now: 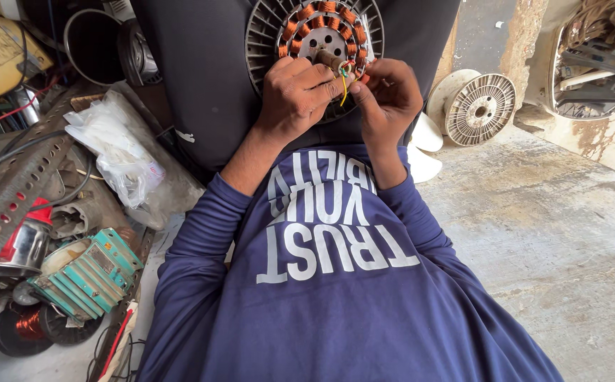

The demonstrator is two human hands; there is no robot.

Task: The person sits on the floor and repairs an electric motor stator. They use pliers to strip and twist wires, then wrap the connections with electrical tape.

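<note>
Copper-orange coils (319, 15), yellow wire (344, 90), navy sleeves (201, 233), teal motor casing (92, 272)

Rough, stained concrete floor (555, 233) in daylight — cluttered heap of metal parts (32, 212) at one side.

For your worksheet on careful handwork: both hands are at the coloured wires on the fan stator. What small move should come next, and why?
Probably steady the stator with the left hand while the right hand draws the coloured wires clear; they bunch beside the shaft.

You are in a motor repair workshop: copper wire spools (28, 327), a wound motor core (319, 39), scrap metal strips (12, 185), bare concrete floor (555, 233).
</note>
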